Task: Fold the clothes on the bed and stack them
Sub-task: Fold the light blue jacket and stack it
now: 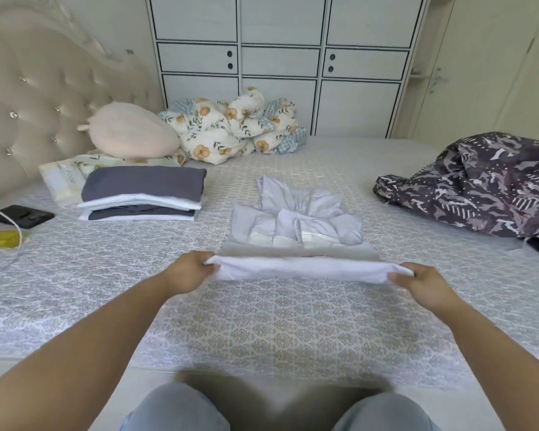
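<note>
- A folded stack [142, 194] lies far left on the bed [277, 321], a patterned dark garment [479, 188] far right.
- The pale hoodie [299, 225] lies mid-bed, hood pointing away; the left hand [190, 272] and right hand [423, 284] pinch its near hem, stretched left-right.

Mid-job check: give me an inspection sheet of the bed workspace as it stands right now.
Surface: bed with a patterned grey cover, bare in front of the person.
Job's things: light grey hooded garment laid flat at centre, its near hem lifted; folded stack of dark and white clothes at left; dark patterned garment unfolded at right.
Clutter: floral quilt, pink pillow, black phone, yellow object.
Hands: left hand and right hand each grip an end of the hem.
Cables: white cable at left edge.
Surroundings: tufted headboard, white wardrobe.
</note>
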